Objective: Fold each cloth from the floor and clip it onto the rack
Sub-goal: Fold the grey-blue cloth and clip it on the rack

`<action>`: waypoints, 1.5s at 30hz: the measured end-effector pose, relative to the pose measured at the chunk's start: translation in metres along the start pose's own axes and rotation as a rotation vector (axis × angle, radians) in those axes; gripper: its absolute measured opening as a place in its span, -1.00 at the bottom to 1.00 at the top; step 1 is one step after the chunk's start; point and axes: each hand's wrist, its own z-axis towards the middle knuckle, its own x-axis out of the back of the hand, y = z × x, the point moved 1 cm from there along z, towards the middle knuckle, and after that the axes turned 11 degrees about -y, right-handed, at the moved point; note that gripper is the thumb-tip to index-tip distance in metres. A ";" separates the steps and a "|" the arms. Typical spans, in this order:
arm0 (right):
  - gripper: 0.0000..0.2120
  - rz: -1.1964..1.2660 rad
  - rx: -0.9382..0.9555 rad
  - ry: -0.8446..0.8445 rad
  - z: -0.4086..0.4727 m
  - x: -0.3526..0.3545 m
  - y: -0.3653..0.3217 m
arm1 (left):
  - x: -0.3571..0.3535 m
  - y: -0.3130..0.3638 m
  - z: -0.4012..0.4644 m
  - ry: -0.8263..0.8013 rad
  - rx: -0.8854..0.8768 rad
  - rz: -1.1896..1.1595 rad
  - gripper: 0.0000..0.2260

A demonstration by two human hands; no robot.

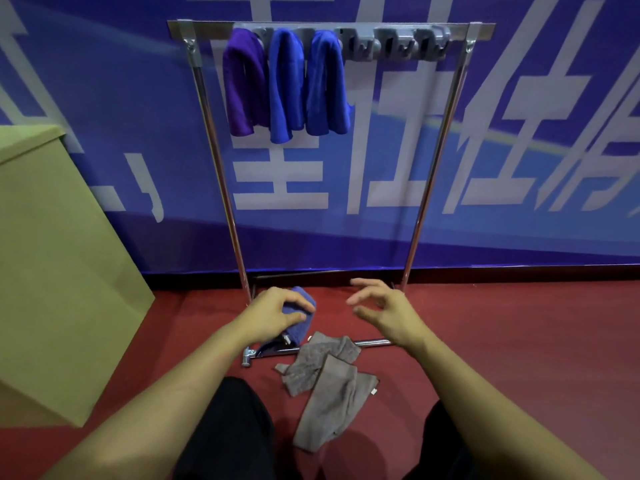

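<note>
Blue cloth (302, 315) gripped by left hand (277, 315), right hand (384, 308) free

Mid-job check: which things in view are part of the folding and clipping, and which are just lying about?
Part of the job:
- blue cloth, gripped by the left hand
- right hand, open, holding nothing
- two grey cloths on the floor
- rack with its grey clip strip
- three cloths already hung

Lying about:
- green box at left
- blue banner behind

Rack (221, 174) stands against the wall (519, 98); three cloths (286, 84) hang side by side at left of its top bar. Two cloths (325, 379) lie on the floor (502, 334) before the base bar, overlapping. Box (52, 258) left of rack.
</note>
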 end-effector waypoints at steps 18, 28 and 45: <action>-0.67 0.129 -0.101 -0.238 -0.001 -0.036 -0.026 | 0.011 0.016 -0.004 0.361 -0.102 -0.319 -0.63; -0.59 0.375 -0.231 0.321 0.028 -0.034 -0.039 | -0.026 0.036 0.010 0.378 -0.054 -0.404 -0.71; -0.73 -0.356 -0.323 0.393 0.010 -0.019 -0.060 | -0.019 0.048 0.005 0.656 -0.044 -0.105 -0.90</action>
